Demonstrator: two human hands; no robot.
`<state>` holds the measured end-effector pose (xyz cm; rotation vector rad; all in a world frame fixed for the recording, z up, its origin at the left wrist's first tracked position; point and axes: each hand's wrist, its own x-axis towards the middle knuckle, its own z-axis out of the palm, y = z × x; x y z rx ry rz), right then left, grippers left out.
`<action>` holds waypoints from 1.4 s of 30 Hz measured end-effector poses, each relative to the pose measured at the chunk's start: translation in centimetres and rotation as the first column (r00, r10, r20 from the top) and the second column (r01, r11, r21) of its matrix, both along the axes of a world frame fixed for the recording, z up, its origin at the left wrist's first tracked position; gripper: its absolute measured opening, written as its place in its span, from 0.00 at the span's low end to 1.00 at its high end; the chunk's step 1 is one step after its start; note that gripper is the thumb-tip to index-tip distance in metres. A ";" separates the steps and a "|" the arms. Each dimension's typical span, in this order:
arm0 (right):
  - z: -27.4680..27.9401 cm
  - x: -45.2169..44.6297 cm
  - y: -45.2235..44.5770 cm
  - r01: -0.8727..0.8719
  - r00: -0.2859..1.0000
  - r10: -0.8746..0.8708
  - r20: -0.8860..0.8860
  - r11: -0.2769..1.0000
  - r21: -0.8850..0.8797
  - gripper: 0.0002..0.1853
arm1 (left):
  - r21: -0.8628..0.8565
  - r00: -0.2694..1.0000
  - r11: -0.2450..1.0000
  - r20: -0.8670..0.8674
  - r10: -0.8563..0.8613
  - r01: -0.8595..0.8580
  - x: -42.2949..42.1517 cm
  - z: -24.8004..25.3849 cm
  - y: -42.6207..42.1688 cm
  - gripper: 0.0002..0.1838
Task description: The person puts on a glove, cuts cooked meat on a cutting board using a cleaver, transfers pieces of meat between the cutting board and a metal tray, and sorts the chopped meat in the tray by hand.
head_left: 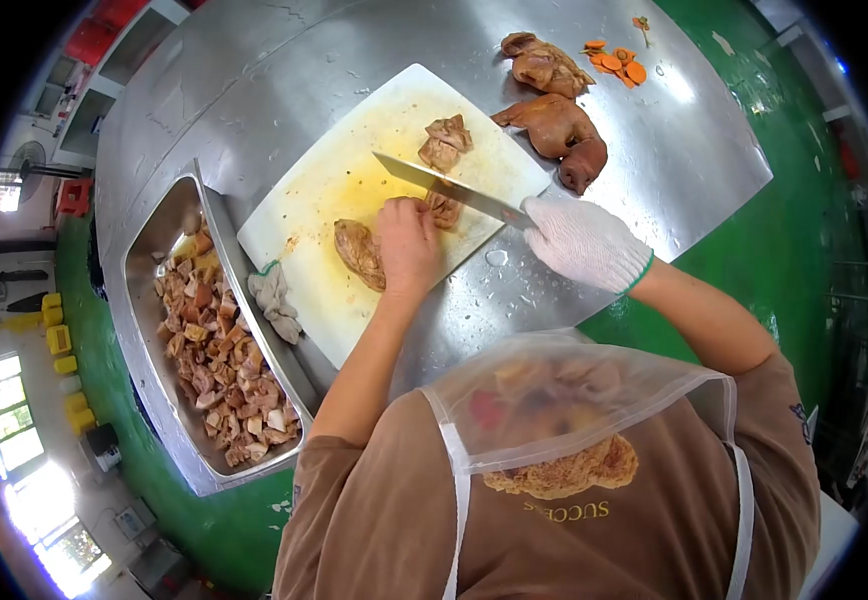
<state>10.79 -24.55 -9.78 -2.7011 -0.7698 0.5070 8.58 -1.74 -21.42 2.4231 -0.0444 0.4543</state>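
Observation:
My right hand (pixel 584 240), in a white knit glove with a green cuff, grips the handle of a wide-bladed kitchen knife (pixel 444 185). Its blade points up and left across the white cutting board (pixel 304 190). Close beside the blade, my bare left hand (pixel 409 245) has its fingers curled down on the board against brown cooked meat. One meat chunk (pixel 358 252) shows to the left of that hand. Another cut piece (pixel 443 209) lies to its right, partly under the blade. Farther up the board sit more cut pieces (pixel 445 143). My left fingertips are partly hidden.
A deep steel tray (pixel 212 215) of chopped meat (pixel 219 350) stands left of the board. A crumpled glove (pixel 274 302) lies between them. On the steel table (pixel 354 50) are two large meat pieces (pixel 559 135) (pixel 544 65) and orange carrot slices (pixel 616 63).

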 end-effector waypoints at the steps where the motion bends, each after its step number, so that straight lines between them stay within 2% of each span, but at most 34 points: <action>1: -0.4 0.0 -0.1 -0.031 0.999 0.031 0.016 0.999 0.008 0.10 | 0.018 0.999 0.999 -0.027 -0.037 0.037 0.1 0.0 -0.3 0.06; 3: -1.3 0.0 -0.2 -0.091 0.995 0.090 0.046 0.996 0.018 0.09 | 0.047 0.990 0.992 -0.085 -0.112 0.116 0.0 -0.1 -1.0 0.07; 6: -1.4 0.4 1.3 -0.026 0.998 0.025 -0.051 1.000 -0.009 0.09 | 0.076 0.981 0.981 -0.098 -0.169 0.177 0.5 -1.3 -1.1 0.09; 9: -4.4 1.6 4.8 -0.044 0.998 0.043 0.044 0.999 0.007 0.09 | 0.072 0.972 0.979 -0.152 -0.180 0.193 0.5 -0.5 -1.2 0.11; 12: -3.8 1.2 6.0 -0.009 0.998 0.004 0.058 0.996 0.085 0.12 | 0.129 0.969 0.968 -0.150 -0.197 0.217 0.2 -0.1 -1.0 0.14; 15: -2.6 1.4 4.8 0.110 0.993 -0.105 -0.049 0.986 0.125 0.13 | 0.219 0.964 0.949 -0.186 -0.187 0.227 0.8 0.5 -1.0 0.16; 17: -2.5 1.0 3.0 0.221 0.975 -0.216 -0.045 0.950 0.219 0.15 | 0.238 0.976 0.955 -0.169 -0.137 0.175 1.8 -0.5 -0.8 0.17; 20: -2.6 -0.2 -0.4 0.400 0.916 -0.367 -0.159 0.833 0.382 0.17 | 0.037 0.992 0.998 -0.115 -0.043 0.047 3.8 -1.9 -0.5 0.17; 21: -2.5 -0.7 -1.5 0.464 0.886 -0.412 -0.213 0.772 0.436 0.17 | 0.023 0.992 0.998 -0.113 -0.063 0.066 4.6 -2.3 -0.3 0.21; 22: -2.7 -1.1 -2.6 0.571 0.817 -0.441 -0.371 0.703 0.423 0.17 | 0.018 0.997 0.997 -0.045 -0.068 0.069 5.5 -2.5 -0.3 0.24; 24: -3.6 -2.0 -4.2 0.760 0.615 -0.446 -0.651 0.555 0.338 0.16 | 0.012 0.992 0.997 0.095 -0.078 0.077 7.7 -2.8 -0.4 0.29; 27: -4.5 -3.4 -4.6 0.919 0.322 -0.398 -0.859 0.348 0.183 0.11 | -0.041 0.993 0.992 0.022 -0.119 0.120 11.1 -2.4 -0.7 0.35; 30: -4.6 -3.9 -3.7 0.960 0.237 -0.347 -0.908 0.229 0.163 0.09 | -0.052 0.908 0.972 -0.348 -0.233 0.229 13.7 -1.4 -0.8 0.35; 31: -5.5 -3.7 -3.7 0.946 0.258 -0.294 -0.920 0.271 0.179 0.14 | 0.071 0.952 0.971 -0.226 -0.209 0.230 13.0 -1.6 -1.1 0.31; 34: -7.1 -3.2 -1.8 0.942 0.241 -0.212 -0.947 0.287 0.175 0.14 | 0.127 0.944 0.961 -0.259 -0.206 0.245 9.5 -1.2 -2.6 0.28; 35: -7.7 -3.0 -0.9 0.940 0.248 -0.201 -0.948 0.286 0.185 0.13 | 0.192 0.960 0.972 -0.267 -0.082 0.136 7.6 -1.2 -3.7 0.26; 36: -7.5 -2.9 0.4 0.956 0.225 -0.215 -0.950 0.236 0.173 0.07 | 0.191 0.974 0.980 -0.229 -0.007 0.052 5.6 -1.2 -4.6 0.29; 38: -8.6 -2.7 2.1 0.949 0.242 -0.182 -0.953 0.248 0.193 0.09 | 0.205 0.978 0.963 -0.079 0.192 -0.173 2.8 -2.1 -6.5 0.29; 41: -11.4 -2.7 3.5 0.901 0.318 -0.152 -0.936 0.355 0.249 0.12 | 0.081 0.982 0.980 -0.042 0.186 -0.182 1.3 -2.5 -6.7 0.30; 42: -11.1 -2.5 3.9 0.867 0.399 -0.215 -0.892 0.404 0.291 0.13 | 0.026 0.979 0.980 -0.032 0.199 -0.198 1.3 -2.4 -6.7 0.31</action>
